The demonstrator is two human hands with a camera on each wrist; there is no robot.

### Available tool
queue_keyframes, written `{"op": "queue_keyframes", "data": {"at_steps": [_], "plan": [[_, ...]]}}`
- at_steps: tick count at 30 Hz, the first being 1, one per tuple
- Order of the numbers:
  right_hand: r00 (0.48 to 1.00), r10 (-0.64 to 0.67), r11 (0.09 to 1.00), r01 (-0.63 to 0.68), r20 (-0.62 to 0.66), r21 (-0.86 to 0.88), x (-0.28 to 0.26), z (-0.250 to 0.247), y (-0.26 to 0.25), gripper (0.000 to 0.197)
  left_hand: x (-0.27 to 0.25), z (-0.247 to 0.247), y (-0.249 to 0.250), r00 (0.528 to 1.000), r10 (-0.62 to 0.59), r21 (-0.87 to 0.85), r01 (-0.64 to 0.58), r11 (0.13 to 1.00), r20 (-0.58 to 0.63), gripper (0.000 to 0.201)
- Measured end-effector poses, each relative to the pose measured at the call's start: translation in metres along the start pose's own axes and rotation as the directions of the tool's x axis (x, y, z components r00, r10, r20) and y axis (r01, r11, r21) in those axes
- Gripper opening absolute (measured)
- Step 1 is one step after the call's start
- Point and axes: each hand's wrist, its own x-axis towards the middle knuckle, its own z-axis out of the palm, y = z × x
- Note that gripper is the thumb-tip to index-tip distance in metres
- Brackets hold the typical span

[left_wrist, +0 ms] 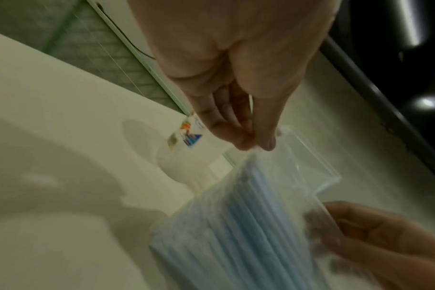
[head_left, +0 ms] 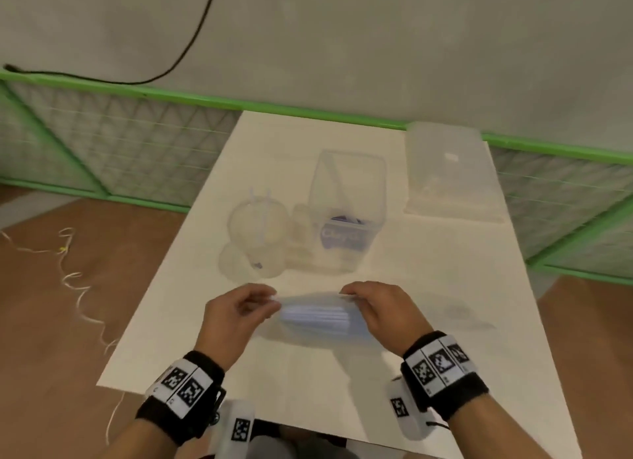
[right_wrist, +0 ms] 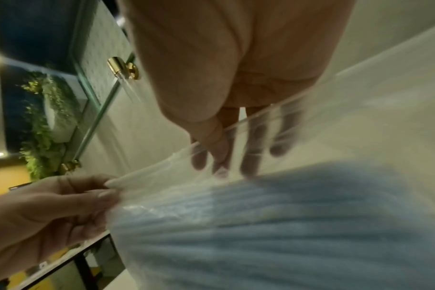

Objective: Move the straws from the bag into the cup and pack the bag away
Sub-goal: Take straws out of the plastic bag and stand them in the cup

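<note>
One clear bag (head_left: 313,313) of pale blue straws (head_left: 317,315), too blurred to count, pinched between left hand (head_left: 236,316) and right hand (head_left: 380,309).

— What do we have on our wrists?
— Black wristbands (head_left: 445,383), each ringed with white blocks (head_left: 183,386) bearing black-and-white square markers, bare forearms, white tagged camera housings (head_left: 239,428) beneath.

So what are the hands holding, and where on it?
The clear plastic bag of blue straws, pinched at its top edge: left hand at one end, right hand at the other.
</note>
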Motion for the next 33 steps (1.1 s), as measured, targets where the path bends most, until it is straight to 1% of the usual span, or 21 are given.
{"op": "queue_keyframes", "data": {"at_steps": [2,4,6,9,12,14,17,19,22,24,27,29,31,33], "plan": [[0.999,-0.042,0.999,0.042,-0.028,-0.001,0.006,0.005,-0.013,0.033,-0.003,-0.004,0.001,0.998,-0.052,-0.108,0.048,0.993,-0.036,0.015],[0.993,-0.112,0.994,0.112,-0.041,-0.011,0.011,0.010,-0.033,0.037,-0.006,-0.008,0.004,0.998,-0.063,-0.148,0.057,0.987,-0.032,0.009],[0.984,-0.173,0.984,0.171,-0.040,-0.049,0.016,0.020,-0.057,0.038,-0.009,-0.012,0.009,0.999,-0.044,-0.128,0.044,0.991,0.007,0.008],[0.974,-0.214,0.975,0.208,-0.076,-0.071,0.027,0.037,-0.078,0.037,-0.009,-0.016,0.015,0.999,0.030,-0.043,-0.028,0.999,0.043,0.010],[0.967,-0.214,0.975,0.220,-0.141,0.029,0.036,0.041,-0.082,0.031,-0.006,-0.018,0.019,0.994,0.098,0.001,-0.098,0.995,0.052,0.012],[0.964,-0.193,0.975,0.209,-0.182,0.071,0.037,0.035,-0.076,0.023,-0.002,-0.020,0.019,0.993,0.113,0.014,-0.114,0.993,0.027,0.013],[0.954,-0.124,0.990,0.139,-0.271,0.036,0.028,0.012,-0.044,0.013,0.004,-0.034,0.016,0.994,0.081,0.002,-0.081,0.997,-0.074,0.012],[0.935,-0.057,0.998,0.057,-0.350,-0.011,0.016,-0.009,-0.012,0.011,0.008,-0.050,0.010,0.990,0.067,0.022,-0.065,0.998,-0.126,0.012],[0.892,0.013,0.996,-0.050,-0.452,-0.070,-0.008,-0.037,0.034,0.010,0.011,-0.073,-0.003,0.985,0.025,0.045,-0.018,0.999,-0.171,0.013],[0.885,0.086,0.988,-0.134,-0.458,-0.073,-0.021,-0.049,0.053,0.004,0.012,-0.081,-0.009,0.981,-0.014,0.015,0.017,1.000,-0.194,0.010],[0.878,0.235,0.970,-0.237,-0.417,0.048,-0.033,-0.053,0.063,0.013,0.011,-0.081,-0.007,0.988,-0.019,0.007,0.020,1.000,-0.156,0.008],[0.875,0.250,0.967,-0.210,-0.414,0.141,-0.035,-0.047,0.058,0.018,0.010,-0.074,0.000,0.993,-0.021,-0.010,0.020,1.000,-0.120,0.005],[0.878,0.228,0.963,-0.140,-0.421,0.229,-0.032,-0.038,0.046,0.024,0.009,-0.066,0.008,0.996,-0.028,-0.034,0.025,0.999,-0.084,0.007],[0.901,0.168,0.965,-0.068,-0.401,0.252,-0.027,-0.027,0.031,0.025,0.009,-0.057,0.014,0.999,-0.013,0.041,0.014,0.999,-0.035,0.013]]}}
